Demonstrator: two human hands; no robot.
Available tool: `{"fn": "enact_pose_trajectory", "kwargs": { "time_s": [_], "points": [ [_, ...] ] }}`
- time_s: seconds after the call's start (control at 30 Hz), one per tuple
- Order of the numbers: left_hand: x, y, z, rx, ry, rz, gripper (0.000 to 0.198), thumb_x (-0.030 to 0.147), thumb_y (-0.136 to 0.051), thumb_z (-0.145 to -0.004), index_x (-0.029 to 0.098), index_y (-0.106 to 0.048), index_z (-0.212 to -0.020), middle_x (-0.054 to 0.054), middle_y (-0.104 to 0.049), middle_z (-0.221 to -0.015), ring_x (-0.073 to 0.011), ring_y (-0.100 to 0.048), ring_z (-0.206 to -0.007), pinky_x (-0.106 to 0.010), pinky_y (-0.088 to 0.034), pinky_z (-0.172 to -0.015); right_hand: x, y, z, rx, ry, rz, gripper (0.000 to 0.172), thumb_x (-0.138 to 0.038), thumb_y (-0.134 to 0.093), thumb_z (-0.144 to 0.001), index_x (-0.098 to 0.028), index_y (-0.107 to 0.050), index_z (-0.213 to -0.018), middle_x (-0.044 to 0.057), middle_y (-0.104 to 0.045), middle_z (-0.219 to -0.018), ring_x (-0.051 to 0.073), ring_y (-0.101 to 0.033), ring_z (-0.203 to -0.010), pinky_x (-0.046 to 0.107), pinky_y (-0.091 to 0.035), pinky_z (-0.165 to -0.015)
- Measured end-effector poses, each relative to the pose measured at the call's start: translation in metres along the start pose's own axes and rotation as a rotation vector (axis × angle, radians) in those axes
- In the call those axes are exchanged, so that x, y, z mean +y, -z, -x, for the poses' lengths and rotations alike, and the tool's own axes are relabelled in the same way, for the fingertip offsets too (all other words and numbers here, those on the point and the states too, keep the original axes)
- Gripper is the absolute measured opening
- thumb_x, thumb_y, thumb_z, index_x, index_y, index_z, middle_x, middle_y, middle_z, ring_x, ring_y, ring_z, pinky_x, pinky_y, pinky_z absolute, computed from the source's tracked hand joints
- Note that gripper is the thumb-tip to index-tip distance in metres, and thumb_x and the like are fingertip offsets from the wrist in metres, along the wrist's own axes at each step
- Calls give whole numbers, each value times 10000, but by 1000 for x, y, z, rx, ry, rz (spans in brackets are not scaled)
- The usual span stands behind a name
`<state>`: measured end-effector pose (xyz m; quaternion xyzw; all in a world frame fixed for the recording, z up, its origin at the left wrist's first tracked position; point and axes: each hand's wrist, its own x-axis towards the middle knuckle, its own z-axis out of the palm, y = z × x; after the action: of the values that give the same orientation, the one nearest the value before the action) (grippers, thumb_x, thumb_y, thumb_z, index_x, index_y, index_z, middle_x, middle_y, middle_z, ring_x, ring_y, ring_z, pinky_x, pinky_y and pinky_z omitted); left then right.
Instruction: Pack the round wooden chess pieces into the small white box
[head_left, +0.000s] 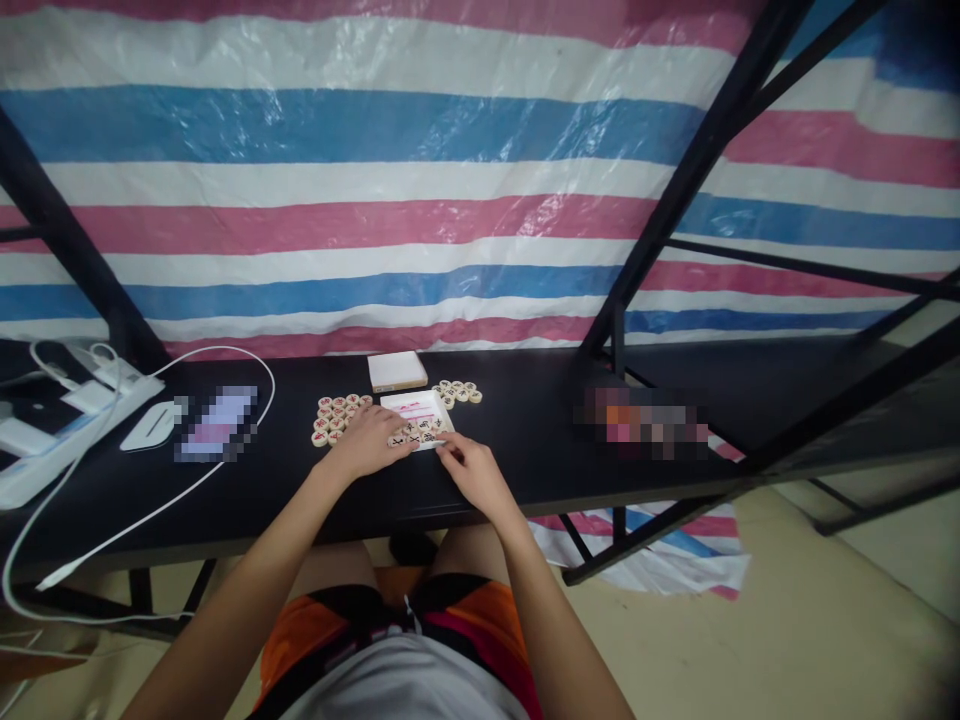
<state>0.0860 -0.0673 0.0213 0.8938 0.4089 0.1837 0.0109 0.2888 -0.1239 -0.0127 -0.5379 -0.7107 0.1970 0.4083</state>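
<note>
A shallow white box [414,404] lies on the black desk with rows of round Chinese chess pieces [411,433] in its near part. My left hand [369,440] lies over the box's left side, fingers stretched toward the pieces inside. At the near right corner, my right hand [474,470] has its fingers closed on the box's edge. Left of the box, red-marked Chinese chess pieces [326,421] stand in rows, partly covered by my left hand. Several dark-marked pieces [459,390] sit together behind the box's right side.
Behind the open box rests a white box lid [397,371]. A blurred phone-like object [217,424], a white cable [161,512] and a power strip [67,435] occupy the left. A blurred colourful object [649,420] is at right, near black metal frame bars [675,225].
</note>
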Motion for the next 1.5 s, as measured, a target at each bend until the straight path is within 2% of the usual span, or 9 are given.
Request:
{"fn": "enact_pose_trajectory", "kwargs": {
  "time_s": [0.23, 0.47, 0.67, 0.93, 1.03, 1.13, 1.23, 1.33, 1.5],
  "points": [
    [-2, 0, 1, -21, 1, 55, 333, 457, -604, -783, 220, -673, -1006, -77, -667, -1001, -273, -552, -1044, -462, -295, -1021, 0, 0, 0, 3, -3, 6, 251, -247, -482, -864, -196, -654, -1041, 34, -702, -827, 173, -639, -779, 275, -468, -761],
    [0, -3, -4, -26, -31, -10, 459, 499, -592, -785, 214, -613, -1144, -116, -595, -1222, -293, -498, -1172, -468, -237, -1060, 2, 0, 0, -7, -1, -1, 273, -251, -478, -865, -205, -620, -1094, 14, -684, -778, 168, -629, -744, 266, -467, -744],
    [0, -4, -11, -126, -30, 39, 400, 480, -527, -833, 200, -649, -1092, -110, -664, -1103, -291, -570, -1075, -426, -335, -992, 10, -2, -2, 143, -57, 105, 291, -253, -453, -863, -165, -611, -1091, 54, -667, -827, 196, -611, -826, 316, -450, -838],
    [4, 1, -13, -94, -25, 44, 475, 526, -529, -823, 191, -624, -1147, -119, -648, -1119, -309, -557, -1080, -423, -385, -947, 9, -1, -1, 120, -59, 114, 236, -244, -440, -873, -191, -640, -986, 43, -659, -830, 187, -606, -808, 293, -442, -798],
    [11, 1, -27, -19, -45, 57, 468, 532, -455, -868, 180, -636, -1117, -121, -634, -1125, -291, -553, -1072, -406, -395, -938, 7, 0, -1, 114, -62, 116, 231, -243, -438, -874, -192, -638, -978, 42, -658, -826, 187, -606, -805, 287, -437, -786],
    [20, -5, -56, 4, -107, 60, 381, 393, -368, -934, 176, -673, -1003, -96, -655, -1038, -244, -568, -1022, -371, -412, -916, 7, 0, -1, 115, -61, 119, 227, -242, -438, -872, -190, -641, -960, 45, -658, -825, 188, -606, -800, 287, -433, -782],
    [29, -15, -89, -61, -115, -25, 341, 231, -354, -925, 156, -687, -916, -89, -661, -983, -197, -582, -955, -324, -423, -897, 9, 0, -1, 117, -55, 118, 230, -240, -433, -871, -188, -646, -939, 50, -660, -823, 190, -608, -797, 288, -432, -776],
    [37, -26, -113, -183, -103, -132, 248, 183, -447, -860, 159, -694, -865, -75, -677, -933, -186, -587, -914, -311, -429, -877, 10, -1, -1, 122, -53, 109, 236, -243, -427, -872, -195, -646, -945, 49, -665, -828, 190, -613, -802, 289, -432, -778],
    [47, -36, -125, -189, -62, -183, 207, 178, -499, -817, 153, -692, -886, -105, -671, -965, -235, -572, -944, -341, -439, -820, 9, -1, -1, 110, -56, 96, 235, -242, -431, -868, -195, -648, -944, 44, -668, -820, 190, -616, -798, 287, -429, -778]
  ]
}}
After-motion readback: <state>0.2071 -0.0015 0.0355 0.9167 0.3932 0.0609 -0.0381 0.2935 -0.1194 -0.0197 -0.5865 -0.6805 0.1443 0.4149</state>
